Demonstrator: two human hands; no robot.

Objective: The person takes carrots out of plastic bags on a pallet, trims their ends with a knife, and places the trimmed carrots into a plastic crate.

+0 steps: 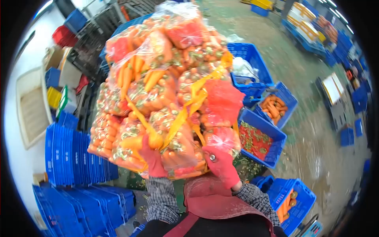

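Observation:
A tall stack of clear bags full of carrots [158, 91] stands before me, with loose yellow straps [179, 120] hanging over its front. My left hand [152, 158], in a red glove, is raised at the stack's lower front, closed round the yellow strap beside an orange, carrot-like shape. My right hand [221, 164], also gloved in red, is closed at the lower right corner, with a small round metallic thing at its fingers; what else it holds is hidden. Above it hangs a red mesh bag [223, 102].
Blue crates stand to the right, one with carrots [273, 107], one with a red lining [256, 138], another [292, 201] nearer me. Nested blue crates [67, 156] rise at left, with more [83, 209] below. A white tub [32, 106] is at far left.

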